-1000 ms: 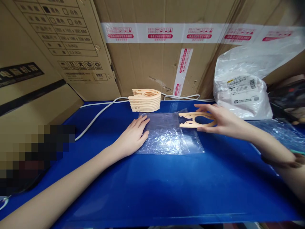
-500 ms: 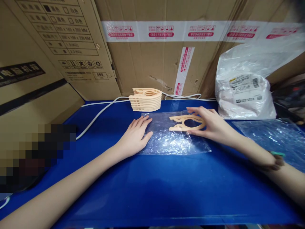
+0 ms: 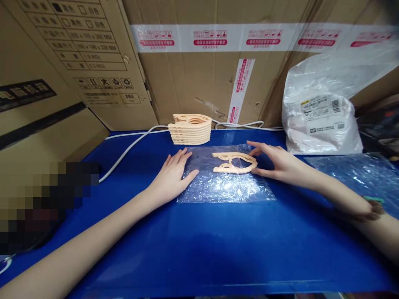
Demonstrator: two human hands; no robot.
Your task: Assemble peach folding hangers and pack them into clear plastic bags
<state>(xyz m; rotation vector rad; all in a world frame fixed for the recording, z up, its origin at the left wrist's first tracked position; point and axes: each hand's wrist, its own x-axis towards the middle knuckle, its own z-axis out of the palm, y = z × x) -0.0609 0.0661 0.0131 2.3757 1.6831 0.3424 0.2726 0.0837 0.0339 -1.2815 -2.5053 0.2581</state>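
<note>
A beige folding clothes hanger [image 3: 220,169], folded up, lies flat on a clear plastic bag [image 3: 199,192] on the blue table. My right hand [image 3: 276,164] is at the hanger's rounded end, thumb and fingers spread apart around it. The thumb and a finger are at its edges; whether they touch is hard to tell. My left hand [image 3: 171,176] lies flat on the bag's left edge, fingers stretched out, holding nothing. A stack of similar beige hangers [image 3: 190,135] stands behind the bag, near the cardboard.
Large cardboard boxes [image 3: 187,83] wall off the back and left. A white plastic bag [image 3: 321,124] with a label stands at the back right, and another clear bag [image 3: 358,170] lies before it. A white cable [image 3: 124,160] runs along the back.
The hanger has slid left on the clear bag. My right hand has drawn back to the right, from around the hanger's middle to its rounded end. The left hand has shifted slightly left.
</note>
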